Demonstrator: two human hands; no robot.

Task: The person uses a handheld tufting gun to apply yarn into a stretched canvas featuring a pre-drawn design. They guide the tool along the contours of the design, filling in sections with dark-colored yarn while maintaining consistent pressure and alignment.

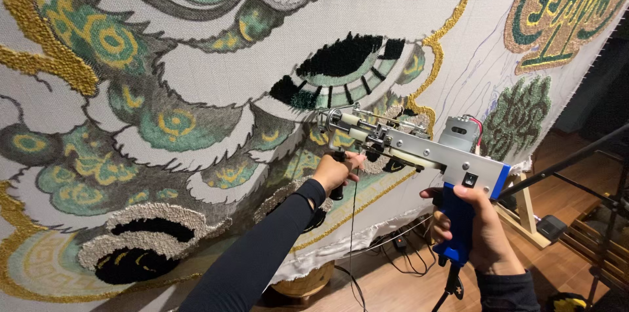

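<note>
Head view of two hands holding a tufting gun (419, 148) against a large stretched cloth (216, 70). The right hand (481, 230) is closed around the gun's blue pistol grip (458, 227), which points downward; a dark sleeve covers the wrist. The left hand (335, 171), at the end of a long black sleeve (262, 253), is wrapped around the black front handle (338, 184) beneath the gun's forward end. The gun's silver body runs upward and to the left, its needle end (331, 115) touching the cloth just below a black and green tufted eye shape (341, 73). A grey motor (458, 134) with red wiring sits on top at the rear. A dark yarn strand (352, 233) hangs down beside the left hand. The cloth bears tufted green, gold, black and cream patterns; its lower edge hangs above a wooden floor (393, 286), where cables (400, 250) lie. A wooden frame leg (527, 210) stands at the cloth's lower right corner.
</note>
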